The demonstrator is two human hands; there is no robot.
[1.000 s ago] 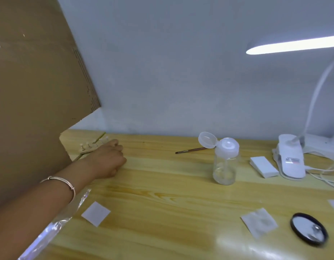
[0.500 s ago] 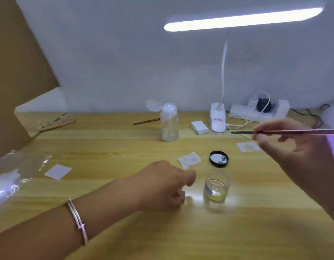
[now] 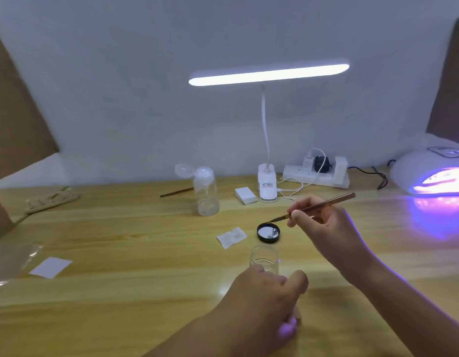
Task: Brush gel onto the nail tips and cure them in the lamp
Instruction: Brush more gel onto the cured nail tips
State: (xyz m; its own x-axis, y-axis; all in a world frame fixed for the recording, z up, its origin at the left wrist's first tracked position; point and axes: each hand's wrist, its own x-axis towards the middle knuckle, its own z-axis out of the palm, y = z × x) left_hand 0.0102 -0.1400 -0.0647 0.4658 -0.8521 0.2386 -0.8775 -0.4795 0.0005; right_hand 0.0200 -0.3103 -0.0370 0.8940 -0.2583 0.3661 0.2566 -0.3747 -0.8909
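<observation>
The left hand point(image 3: 262, 302), bottom centre, hides the base of the glass jar point(image 3: 264, 257); its fingers curl, though a grip cannot be told. The curing lamp point(image 3: 429, 173) is cut off at right; nail tips point(image 3: 52, 199) at far left blur. The right hand point(image 3: 326, 228) pinches the brush point(image 3: 334, 201), handle upper right, bristles slanting down-left toward the black lid point(image 3: 268, 233).

The right forearm comes in from the lower right corner and rises toward the middle of the frame. The right hand point(image 3: 329, 228) pinches a thin brush point(image 3: 326, 203) between thumb and fingers point(image 3: 295, 217), bristle end pointing down-left. The left forearm enters from the bottom edge. The left hand point(image 3: 262, 300), back up, curls loosely against the near side of a small glass jar point(image 3: 264, 256); whether it grips is unclear.
</observation>
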